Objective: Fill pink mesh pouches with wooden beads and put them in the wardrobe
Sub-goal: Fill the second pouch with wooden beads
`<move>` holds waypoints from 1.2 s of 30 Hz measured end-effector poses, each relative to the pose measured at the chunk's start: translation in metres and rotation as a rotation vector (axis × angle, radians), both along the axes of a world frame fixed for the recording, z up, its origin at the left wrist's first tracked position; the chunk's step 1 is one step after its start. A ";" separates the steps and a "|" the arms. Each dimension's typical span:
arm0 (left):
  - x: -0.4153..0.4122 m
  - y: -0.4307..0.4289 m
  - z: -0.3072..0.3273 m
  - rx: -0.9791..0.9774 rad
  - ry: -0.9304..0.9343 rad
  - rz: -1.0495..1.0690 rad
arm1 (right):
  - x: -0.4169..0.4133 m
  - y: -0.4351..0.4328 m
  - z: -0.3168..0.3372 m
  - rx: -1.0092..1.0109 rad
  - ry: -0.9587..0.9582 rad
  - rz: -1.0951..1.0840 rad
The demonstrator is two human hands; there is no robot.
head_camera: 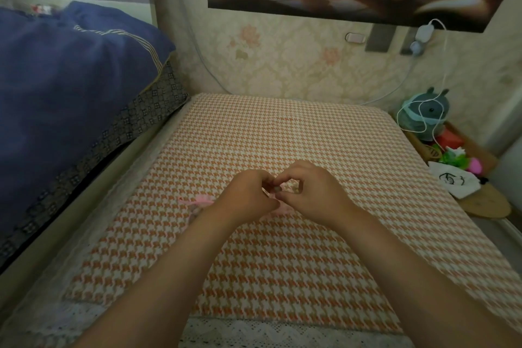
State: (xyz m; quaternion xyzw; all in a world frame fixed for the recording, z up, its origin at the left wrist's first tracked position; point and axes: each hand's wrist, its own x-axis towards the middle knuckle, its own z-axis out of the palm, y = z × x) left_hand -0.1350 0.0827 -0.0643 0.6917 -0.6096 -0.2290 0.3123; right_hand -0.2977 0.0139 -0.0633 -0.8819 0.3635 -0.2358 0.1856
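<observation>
My two hands meet over the middle of the orange houndstooth cushion [282,135]. My left hand [248,195] pinches the mouth of a pink mesh pouch [284,208], of which only a pink edge shows beneath the hands. My right hand [310,192] has its fingers curled, and a small brown wooden bead [277,189] sits at its fingertips, right at the pouch mouth. Another pink mesh pouch [199,202] with a ribbon bow lies on the cushion just left of my left wrist. Its contents are too blurred to make out.
A blue quilt [70,79] lies on a bed at the left. At the right edge stand a grey plush toy [426,113] with a white cable, a white cloth bag [452,181] and coloured toys. A wallpapered wall with sockets closes off the far side.
</observation>
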 end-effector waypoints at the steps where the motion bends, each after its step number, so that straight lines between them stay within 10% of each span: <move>1: -0.001 0.000 0.000 0.002 0.009 0.003 | -0.002 0.000 0.001 0.009 0.016 -0.005; 25: -0.044 0.002 0.019 0.015 0.066 -0.017 | -0.058 0.003 0.034 0.599 0.018 -0.155; 36: -0.041 -0.010 0.025 0.073 0.058 0.080 | -0.067 -0.032 -0.013 0.147 0.098 -0.319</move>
